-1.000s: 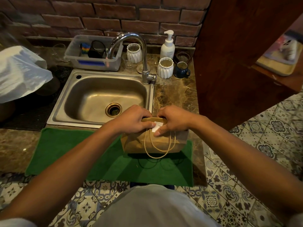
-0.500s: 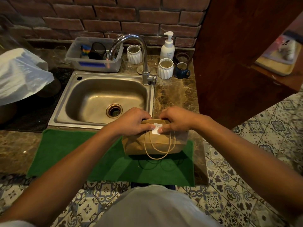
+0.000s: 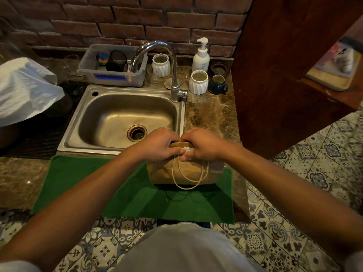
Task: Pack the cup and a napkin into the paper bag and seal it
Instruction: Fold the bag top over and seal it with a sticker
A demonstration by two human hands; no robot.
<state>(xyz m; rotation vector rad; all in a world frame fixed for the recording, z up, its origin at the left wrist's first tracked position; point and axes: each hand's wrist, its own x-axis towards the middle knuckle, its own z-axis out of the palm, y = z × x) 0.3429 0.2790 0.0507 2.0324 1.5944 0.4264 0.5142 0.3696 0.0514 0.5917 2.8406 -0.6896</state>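
A brown paper bag (image 3: 186,170) with cord handles stands on the right part of a green mat (image 3: 102,185). Its top is folded over. My left hand (image 3: 160,144) and my right hand (image 3: 202,145) both press on the folded top, fingers meeting over a small white sticker (image 3: 187,149) at the fold. Only a sliver of the sticker shows between my thumbs. The cup and the napkin are not visible; the bag's inside is hidden.
A steel sink (image 3: 125,114) with a tap (image 3: 172,75) lies just behind the bag. Behind it stand a plastic tub (image 3: 114,65), two white ribbed cups (image 3: 198,81), a blue mug (image 3: 218,85) and a soap pump (image 3: 201,55). A wooden panel (image 3: 284,65) rises at right.
My hands have drawn closer together on the bag's top, and they now cover more of the white sticker. The bag has stayed in place.
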